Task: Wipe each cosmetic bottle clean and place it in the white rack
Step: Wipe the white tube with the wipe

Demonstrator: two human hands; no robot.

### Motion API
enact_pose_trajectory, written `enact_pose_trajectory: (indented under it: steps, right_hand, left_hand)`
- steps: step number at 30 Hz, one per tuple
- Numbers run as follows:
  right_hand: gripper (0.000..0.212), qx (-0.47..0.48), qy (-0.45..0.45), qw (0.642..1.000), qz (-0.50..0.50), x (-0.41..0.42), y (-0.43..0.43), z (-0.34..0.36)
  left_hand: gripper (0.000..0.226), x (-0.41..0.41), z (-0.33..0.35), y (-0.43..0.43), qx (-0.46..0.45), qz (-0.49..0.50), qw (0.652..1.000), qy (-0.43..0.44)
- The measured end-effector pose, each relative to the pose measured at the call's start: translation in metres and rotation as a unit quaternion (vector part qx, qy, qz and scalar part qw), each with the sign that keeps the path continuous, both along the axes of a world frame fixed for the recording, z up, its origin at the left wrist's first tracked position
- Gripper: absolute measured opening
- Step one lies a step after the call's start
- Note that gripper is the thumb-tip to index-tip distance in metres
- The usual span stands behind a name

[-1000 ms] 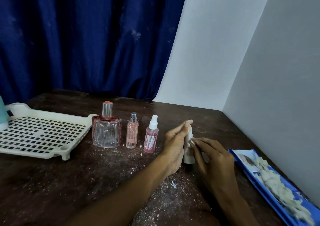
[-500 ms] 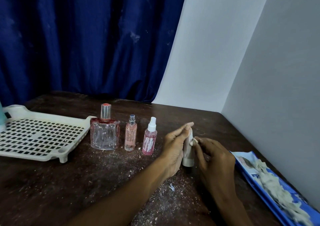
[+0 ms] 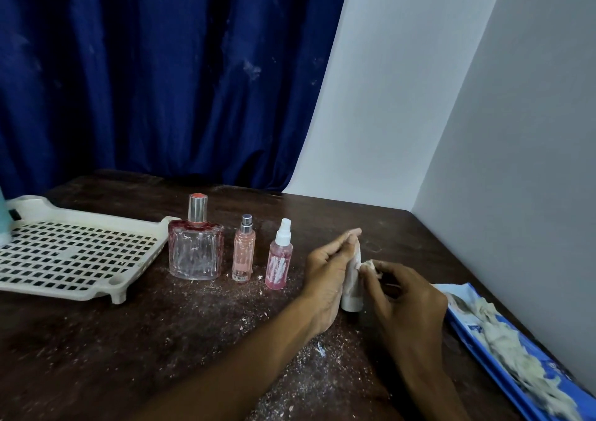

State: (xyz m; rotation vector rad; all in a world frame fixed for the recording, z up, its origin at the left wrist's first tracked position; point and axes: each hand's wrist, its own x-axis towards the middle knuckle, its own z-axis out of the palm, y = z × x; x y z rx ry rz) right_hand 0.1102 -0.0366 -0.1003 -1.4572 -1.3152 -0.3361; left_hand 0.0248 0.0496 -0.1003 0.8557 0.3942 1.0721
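Observation:
My left hand (image 3: pixel 329 272) holds a small white bottle (image 3: pixel 352 287) upright on the table, fingers wrapped round its far side. My right hand (image 3: pixel 406 301) pinches a small whitish wipe (image 3: pixel 369 264) against the bottle's right side. To the left stand three bottles in a row: a wide clear glass perfume bottle (image 3: pixel 195 249) with a silver cap, a slim pink bottle (image 3: pixel 243 254), and a pink spray bottle (image 3: pixel 279 264) with a white nozzle. The white slotted rack (image 3: pixel 74 256) lies at the far left.
A teal object (image 3: pixel 4 220) stands at the rack's left end, cut off by the frame. A blue packet (image 3: pixel 503 349) with crumpled used wipes lies along the right wall. Pale dust and crumbs cover the dark wooden table (image 3: pixel 161 340). Walls close off the back right and right.
The hands and white bottle stay in nearly the same place; my right fingers with the wipe have shifted slightly along the bottle's upper side. The other bottles have not moved.

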Motion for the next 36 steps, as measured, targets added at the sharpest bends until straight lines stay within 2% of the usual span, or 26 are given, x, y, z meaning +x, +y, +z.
enact_pose_trajectory:
  steps: [4, 10, 18, 23, 31, 36]
  right_hand:
    - [0.013, 0.007, 0.009, 1.000, -0.001, -0.003, 0.002, 0.002]
    - [0.011, -0.026, 0.033, 0.999, -0.018, 0.000, 0.001, -0.001]
    - [0.023, -0.023, -0.020, 0.999, 0.010, -0.002, 0.005, -0.008]
    - [0.021, -0.018, -0.019, 0.999, 0.021, -0.006, 0.002, -0.005]
    - [0.011, -0.027, 0.020, 0.999, 0.035, -0.004, 0.003, -0.005]
    - [0.021, -0.027, 0.043, 0.998, 0.043, -0.003, 0.001, -0.003]
  left_hand:
    - [0.028, -0.001, 0.003, -0.002, 0.000, -0.008, 1.000, -0.004]
    - [0.027, -0.004, 0.002, -0.001, 0.022, 0.008, 0.999, 0.040]
    - [0.034, -0.005, 0.002, 0.003, -0.025, -0.007, 1.000, 0.008]
    - [0.036, -0.006, 0.003, 0.005, -0.034, -0.017, 0.999, 0.001]
    - [0.037, -0.007, 0.003, 0.004, -0.011, -0.032, 0.999, 0.019]
    - [0.040, -0.008, 0.002, 0.004, 0.009, -0.039, 0.998, 0.043]
